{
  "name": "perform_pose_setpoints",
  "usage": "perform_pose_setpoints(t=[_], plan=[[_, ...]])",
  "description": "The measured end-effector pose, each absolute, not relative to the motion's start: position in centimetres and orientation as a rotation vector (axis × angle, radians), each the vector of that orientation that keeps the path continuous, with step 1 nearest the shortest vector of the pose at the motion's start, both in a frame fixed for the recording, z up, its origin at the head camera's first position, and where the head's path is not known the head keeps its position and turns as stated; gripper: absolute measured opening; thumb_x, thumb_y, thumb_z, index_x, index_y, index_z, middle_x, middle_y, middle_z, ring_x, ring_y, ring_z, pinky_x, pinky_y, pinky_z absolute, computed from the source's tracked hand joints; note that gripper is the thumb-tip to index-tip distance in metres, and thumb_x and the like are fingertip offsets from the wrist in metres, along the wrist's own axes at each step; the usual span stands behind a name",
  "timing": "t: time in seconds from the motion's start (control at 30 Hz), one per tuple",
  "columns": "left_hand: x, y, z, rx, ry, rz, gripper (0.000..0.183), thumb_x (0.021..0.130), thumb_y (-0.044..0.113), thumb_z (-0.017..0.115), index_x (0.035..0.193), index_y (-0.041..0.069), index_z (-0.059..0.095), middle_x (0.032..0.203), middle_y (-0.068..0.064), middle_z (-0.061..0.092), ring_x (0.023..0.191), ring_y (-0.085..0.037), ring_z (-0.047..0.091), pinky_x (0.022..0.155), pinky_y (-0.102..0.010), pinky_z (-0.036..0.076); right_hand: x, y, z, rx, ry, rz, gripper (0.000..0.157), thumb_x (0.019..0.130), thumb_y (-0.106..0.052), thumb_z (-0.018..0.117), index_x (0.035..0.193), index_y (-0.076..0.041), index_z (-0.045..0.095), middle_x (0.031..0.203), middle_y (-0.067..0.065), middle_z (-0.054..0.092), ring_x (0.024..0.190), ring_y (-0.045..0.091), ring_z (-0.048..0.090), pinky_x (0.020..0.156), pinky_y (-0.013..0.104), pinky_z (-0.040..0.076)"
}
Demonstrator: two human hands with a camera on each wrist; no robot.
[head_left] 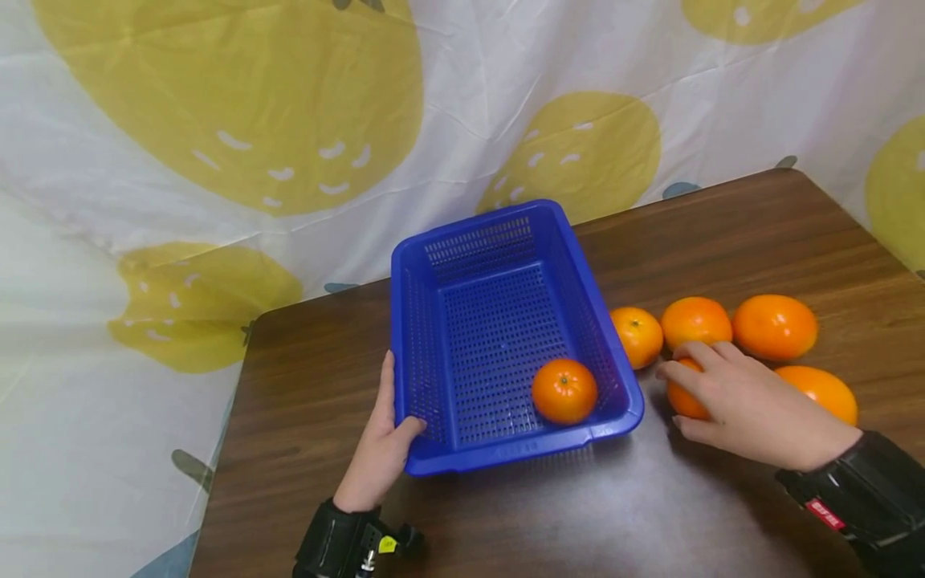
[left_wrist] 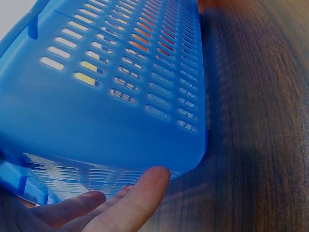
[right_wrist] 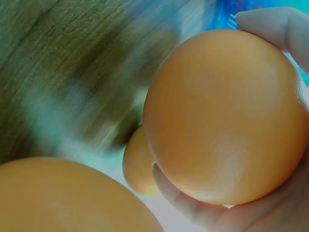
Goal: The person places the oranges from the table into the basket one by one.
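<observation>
A blue perforated plastic basket stands on the table, with one orange inside near its front right corner. My left hand grips the basket's left side close to the front corner, the thumb over the rim and the fingers along the outside. In the left wrist view, fingers lie against the slotted basket wall. To the right of the basket, my right hand holds another orange, partly hidden by the fingers. The right wrist view shows thumb and fingers around that orange.
Several more oranges lie about the right hand: one orange beside the basket wall, two behind the hand, another orange partly under the wrist. A brown wood-grain table bears everything. A white cloth with yellow fruit prints hangs behind it.
</observation>
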State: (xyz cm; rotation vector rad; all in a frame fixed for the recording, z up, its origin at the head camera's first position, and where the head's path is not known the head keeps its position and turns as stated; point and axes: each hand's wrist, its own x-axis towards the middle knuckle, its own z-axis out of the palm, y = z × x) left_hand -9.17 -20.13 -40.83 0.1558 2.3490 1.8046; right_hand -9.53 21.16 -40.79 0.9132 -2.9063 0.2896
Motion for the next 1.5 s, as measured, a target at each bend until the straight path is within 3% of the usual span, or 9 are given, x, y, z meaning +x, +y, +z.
perform_pose_setpoints(t=[0.73,1.23,1.5], plan=[[-9.2,-20.1,-40.9,0.151,2.346,1.805,0.090,0.085,-0.006,0.038,0.143,0.047,-0.003,0.155,0.007,0.001,0.134,-0.019,0.016,0.108,-0.057,0.017,-9.4,20.6,-39.3,0.962,-2.832,0.328,0.052,0.068,-0.037,0.073,0.111,-0.010,0.062,0.101,0.007,0.053,0.090,0.026,0.045,0.074,0.043,0.048],[-9.2,-20.1,-40.8,0.145,2.341,1.811,0.090,0.084,-0.006,0.039,0.143,0.047,-0.003,0.155,0.008,0.002,0.134,-0.019,0.017,0.108,-0.057,0.017,-9.7,19.9,-37.9,0.985,-2.744,0.310,0.049,0.065,-0.036,0.073,0.107,-0.013,0.062,0.092,0.003,0.050,0.083,0.023,0.040,0.069,0.034,0.041],[-9.2,-20.0,-40.9,0.127,2.365,1.796,0.092,0.083,-0.006,0.041,0.143,0.048,-0.003,0.155,0.007,0.003,0.133,-0.017,0.019,0.108,-0.053,0.018,-10.0,19.4,-36.8,0.985,-2.773,0.313,0.046,0.068,-0.036,0.071,0.108,-0.016,0.061,0.096,0.004,0.053,0.089,0.024,0.045,0.076,0.040,0.044]])
